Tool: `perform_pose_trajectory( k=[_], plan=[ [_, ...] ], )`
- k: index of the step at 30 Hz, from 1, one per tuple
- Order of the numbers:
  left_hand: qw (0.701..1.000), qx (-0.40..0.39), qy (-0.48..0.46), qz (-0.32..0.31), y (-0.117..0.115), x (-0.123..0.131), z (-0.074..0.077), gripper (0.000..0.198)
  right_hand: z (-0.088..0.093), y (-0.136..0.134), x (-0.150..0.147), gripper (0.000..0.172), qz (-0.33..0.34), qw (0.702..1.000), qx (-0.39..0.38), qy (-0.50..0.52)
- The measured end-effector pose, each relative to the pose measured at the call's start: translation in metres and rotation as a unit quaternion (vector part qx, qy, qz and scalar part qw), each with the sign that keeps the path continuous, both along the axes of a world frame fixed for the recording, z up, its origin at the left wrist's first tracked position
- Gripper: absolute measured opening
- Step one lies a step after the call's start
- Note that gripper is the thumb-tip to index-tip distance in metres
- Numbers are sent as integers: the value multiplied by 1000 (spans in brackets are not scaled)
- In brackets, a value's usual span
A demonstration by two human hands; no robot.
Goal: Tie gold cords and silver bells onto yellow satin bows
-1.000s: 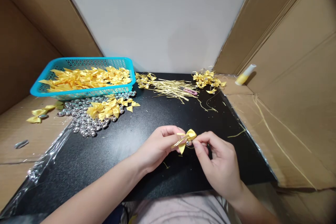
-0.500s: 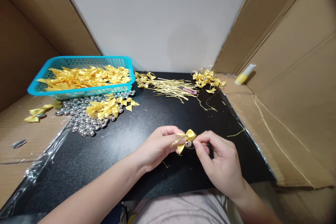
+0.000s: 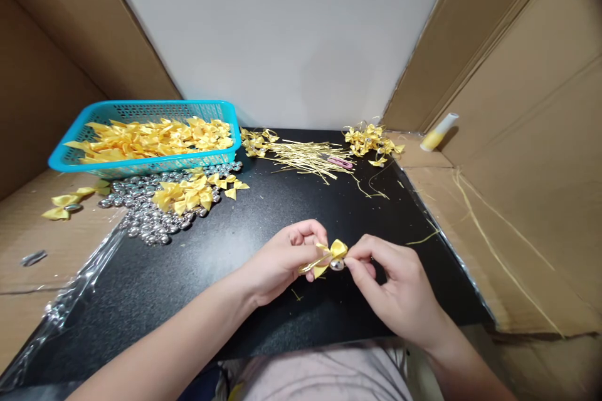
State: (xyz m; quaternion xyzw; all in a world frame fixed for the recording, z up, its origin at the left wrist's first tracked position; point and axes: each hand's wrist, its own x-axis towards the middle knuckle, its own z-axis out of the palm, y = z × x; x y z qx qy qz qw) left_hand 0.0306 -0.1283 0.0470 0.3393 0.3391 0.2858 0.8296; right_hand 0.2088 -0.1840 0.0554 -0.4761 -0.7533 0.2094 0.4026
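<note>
Between my hands, above the black tabletop, is a yellow ribbon bow (image 3: 338, 248) with a silver bell-like bead (image 3: 337, 265) against its lower side. My left hand (image 3: 294, 257) is closed on the bow's left side, thumb on top, and a gold twist tie (image 3: 310, 263) sticks out past the thumb. My right hand (image 3: 392, 282) pinches with thumb and forefinger at the right edge of the bead. What lies in that pinch is too small to make out, perhaps the tie's thin end.
A turquoise basket (image 3: 162, 163) holds many yellow bows. In front lie silver beads (image 3: 150, 225) with loose bows (image 3: 188, 194) on top. Gold ties (image 3: 305, 156) and a pink-handled tool (image 3: 339, 162) lie at the back, beside finished-looking bows (image 3: 369, 138). A yellow-white tube (image 3: 439, 131) stands right.
The bow has shifted slightly left and turned, so the silver bead now shows more fully. My left hand has moved a little left; my right hand stays nearly in place.
</note>
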Motion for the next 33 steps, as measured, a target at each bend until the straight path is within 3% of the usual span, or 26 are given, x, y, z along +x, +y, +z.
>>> perform_pose_trajectory(
  k=[5, 17, 33],
  plan=[
    [999, 10, -36, 0, -1, 0, 0, 33, -1, 0, 1, 17, 1, 1000, -19, 17],
    [1000, 2, -30, -7, -2, 0, -4, 14, -8, 1, 1, 16, 7, 991, -88, 104],
    [999, -2, -41, -29, -2, 0, -4, 14, -14, -1, -2, 18, 1, 981, -125, 145]
  ],
)
